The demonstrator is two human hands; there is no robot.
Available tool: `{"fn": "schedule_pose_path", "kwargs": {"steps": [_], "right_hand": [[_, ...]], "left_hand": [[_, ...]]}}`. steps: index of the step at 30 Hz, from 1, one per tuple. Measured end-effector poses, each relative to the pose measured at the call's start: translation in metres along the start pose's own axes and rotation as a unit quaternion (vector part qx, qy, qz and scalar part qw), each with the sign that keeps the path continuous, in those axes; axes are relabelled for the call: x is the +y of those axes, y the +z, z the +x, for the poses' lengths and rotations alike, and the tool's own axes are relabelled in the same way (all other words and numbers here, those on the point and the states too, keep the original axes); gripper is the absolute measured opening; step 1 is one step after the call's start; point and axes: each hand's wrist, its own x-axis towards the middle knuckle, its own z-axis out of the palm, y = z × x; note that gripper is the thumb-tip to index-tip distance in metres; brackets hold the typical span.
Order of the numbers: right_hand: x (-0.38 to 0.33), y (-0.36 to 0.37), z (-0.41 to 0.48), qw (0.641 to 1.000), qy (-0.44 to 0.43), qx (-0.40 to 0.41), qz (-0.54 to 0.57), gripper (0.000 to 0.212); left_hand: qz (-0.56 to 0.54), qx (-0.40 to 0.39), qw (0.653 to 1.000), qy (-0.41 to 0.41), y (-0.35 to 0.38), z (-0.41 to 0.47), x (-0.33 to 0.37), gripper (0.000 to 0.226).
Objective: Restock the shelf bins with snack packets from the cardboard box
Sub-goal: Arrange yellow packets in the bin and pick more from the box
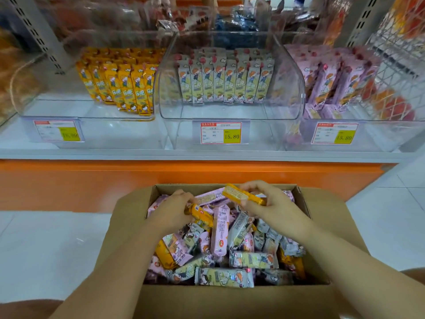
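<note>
Orange packets [243, 195] | left hand [174, 210], right hand [271, 203]: one each (over box [230, 302])

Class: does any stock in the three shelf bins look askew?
Yes. The orange packets in the left bin lean sideways, bunched at its right side; the green packets in the middle bin stand upright.

One head-worn wide-angle view, looking forward and down, box [230, 300] close below filling the lower half, shelf bins [230, 112] near ahead across the upper half, straight lines bowed at edges
</note>
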Motion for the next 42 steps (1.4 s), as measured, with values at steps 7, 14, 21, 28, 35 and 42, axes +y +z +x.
{"fn": "schedule_pose_path", "kwargs": {"steps": [7, 14, 21, 28, 35, 42], "right_hand": [[-0.016, -0.008, 0.001, 0.997, -0.014, 0.078, 0.021, 0.045], [-0.059, -0.022, -0.010, 0.978, -0.163, -0.032, -0.122, 0.040], [-0.073, -0.027, -0.025, 0.973, -0.192, -0.084, -0.098, 0.019], [-0.067, -0.027, -0.019, 0.988, -0.121, -0.080, 0.043, 0.042], [-0.065, -0.037, -0.005, 0.956, -0.067, 0.131, 0.255, 0.031], [-0.063, -0.004, -0.012, 0.978, -0.032, 0.005, 0.206, 0.042]], "left_hand": [[-0.165, 0.118, 0.978, 0.045, -0.040, -0.035, 0.033, 0.028], [-0.227, 0.165, 0.956, 0.090, -0.081, -0.062, 0.066, 0.033], [-0.234, 0.136, 0.957, 0.107, -0.089, -0.088, 0.076, 0.040], [-0.300, 0.108, 0.943, 0.095, -0.081, -0.077, 0.079, 0.037], [-0.464, 0.164, 0.871, 0.017, -0.082, -0.066, 0.068, 0.031], [-0.550, 0.078, 0.829, 0.061, -0.077, -0.068, 0.078, 0.045]]}}
